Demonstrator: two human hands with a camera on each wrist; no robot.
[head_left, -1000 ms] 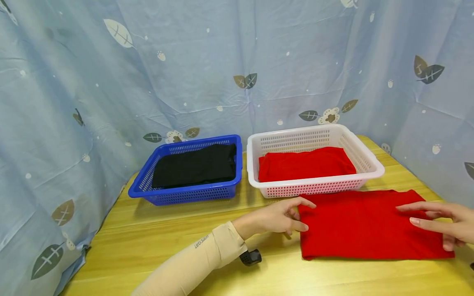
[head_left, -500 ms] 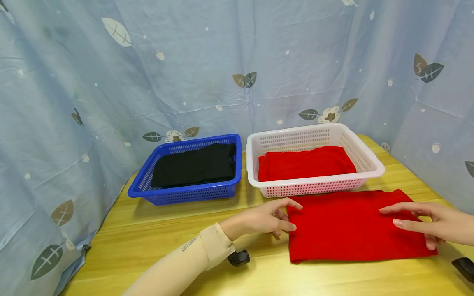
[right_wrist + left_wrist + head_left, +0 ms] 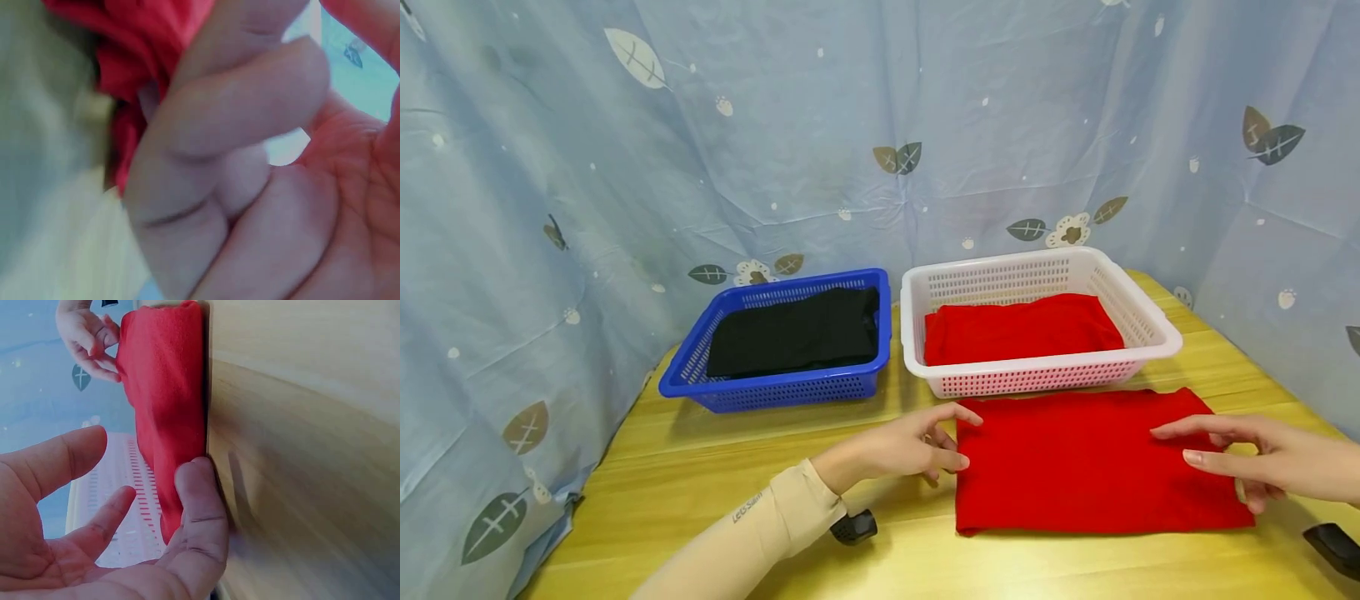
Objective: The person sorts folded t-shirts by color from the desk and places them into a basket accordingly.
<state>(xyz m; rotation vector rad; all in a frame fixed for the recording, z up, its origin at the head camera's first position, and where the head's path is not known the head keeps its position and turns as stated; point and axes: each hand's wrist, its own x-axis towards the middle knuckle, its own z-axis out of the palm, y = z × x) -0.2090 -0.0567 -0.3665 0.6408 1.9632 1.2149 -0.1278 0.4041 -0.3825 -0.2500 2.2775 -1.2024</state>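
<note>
A folded red garment (image 3: 1075,467) lies flat on the wooden table, its exact kind hidden by the folding. My left hand (image 3: 913,446) is at its left edge, thumb and index finger spread apart; in the left wrist view a bent finger (image 3: 203,512) touches that edge. At the opposite end, my right hand (image 3: 1255,462) has its index finger and thumb over the cloth, while the lower fingers bend against the right edge. Red folds (image 3: 137,50) show beside those bent fingers in the right wrist view. Neither hand visibly pinches the fabric.
Behind the garment stands a white basket (image 3: 1037,369) with folded red cloth (image 3: 1018,329) inside. To its left is a blue basket (image 3: 790,390) containing folded black cloth (image 3: 793,333). A patterned blue curtain (image 3: 820,125) hangs behind the table (image 3: 700,483).
Both hands and the folded red garment have shifted left together across the table. It now lies more squarely in front of the white basket. The baskets stay where they were.
</note>
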